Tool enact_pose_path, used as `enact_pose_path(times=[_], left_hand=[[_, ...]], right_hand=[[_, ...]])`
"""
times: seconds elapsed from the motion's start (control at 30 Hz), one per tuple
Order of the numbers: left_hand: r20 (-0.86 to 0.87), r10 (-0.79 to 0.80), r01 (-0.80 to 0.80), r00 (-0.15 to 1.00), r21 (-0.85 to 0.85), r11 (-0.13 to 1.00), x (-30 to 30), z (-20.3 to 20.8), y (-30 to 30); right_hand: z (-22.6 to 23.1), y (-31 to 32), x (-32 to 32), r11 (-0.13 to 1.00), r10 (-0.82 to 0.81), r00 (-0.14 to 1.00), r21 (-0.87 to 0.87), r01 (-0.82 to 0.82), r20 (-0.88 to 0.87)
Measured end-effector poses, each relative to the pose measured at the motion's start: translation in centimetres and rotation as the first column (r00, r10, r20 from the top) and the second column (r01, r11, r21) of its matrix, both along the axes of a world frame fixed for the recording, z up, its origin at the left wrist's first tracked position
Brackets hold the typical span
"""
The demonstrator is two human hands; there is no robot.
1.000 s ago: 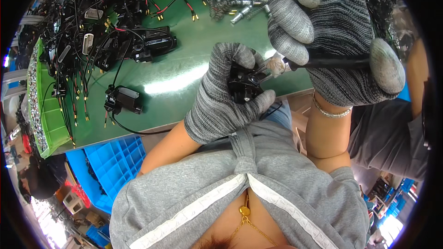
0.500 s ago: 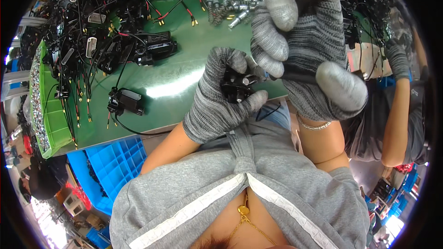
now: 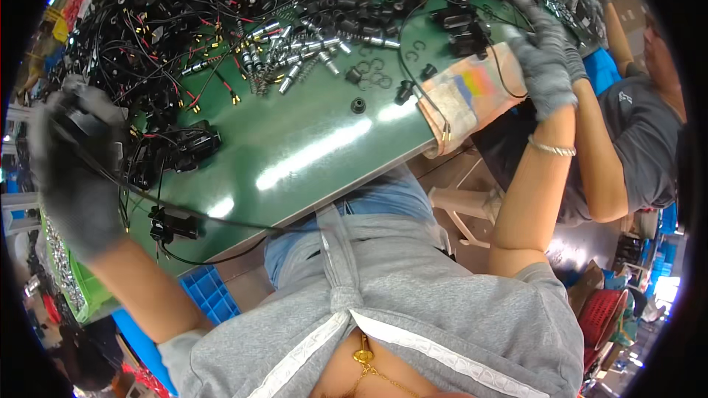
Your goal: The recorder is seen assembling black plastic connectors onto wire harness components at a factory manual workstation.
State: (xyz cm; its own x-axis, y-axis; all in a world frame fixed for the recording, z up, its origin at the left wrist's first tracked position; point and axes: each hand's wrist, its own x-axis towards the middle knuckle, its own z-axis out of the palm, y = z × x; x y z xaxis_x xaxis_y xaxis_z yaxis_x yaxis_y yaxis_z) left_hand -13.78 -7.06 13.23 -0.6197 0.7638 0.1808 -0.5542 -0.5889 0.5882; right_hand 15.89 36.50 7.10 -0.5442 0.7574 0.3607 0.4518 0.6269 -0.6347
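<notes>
My left hand [image 3: 77, 177], in a grey knitted glove, is at the far left over the green bin's end of the table. It is blurred and closed round a black part with a cable [image 3: 158, 203] trailing from it toward the table's front edge. My right hand [image 3: 542, 66], gloved too, stretches to the right over a stained cloth [image 3: 461, 96]. Its fingers are apart, slightly blurred, and I see nothing in them. Black housings [image 3: 461, 29] with a cable lie just left of its fingers. Another black cabled housing [image 3: 177, 225] sits near the front edge at left.
Black cabled parts [image 3: 140, 15] heap along the back left. Springs and metal rods [image 3: 295, 51], rings [image 3: 375, 74] and a black bushing [image 3: 358, 105] lie mid-table. A green bin [image 3: 88, 287] stands at left. A co-worker's arm [image 3: 601, 147] is close beside my right hand.
My hands have parted: the left has swung far left with the black part, the right has moved right and away from it. The view has shifted, showing the cloth and rings.
</notes>
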Motion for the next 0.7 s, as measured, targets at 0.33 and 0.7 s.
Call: enact_pose_path(times=[0.33, 0.7], left_hand=[[-0.33, 0.574, -0.662, 0.749, -0.346, 0.665, -17.5, 1.9, -8.3], [-0.339, -0.105, -0.075, 0.935, -0.478, 0.875, 11.9, -6.5, 5.7]], right_hand=[[-4.4, 2.5, -2.8, 0.968, -0.232, 0.724, 0.083, 0.236, 0.649], [-6.0, 1.1, -2.7, 0.962, -0.144, 0.913, 0.272, 0.038, 0.381]])
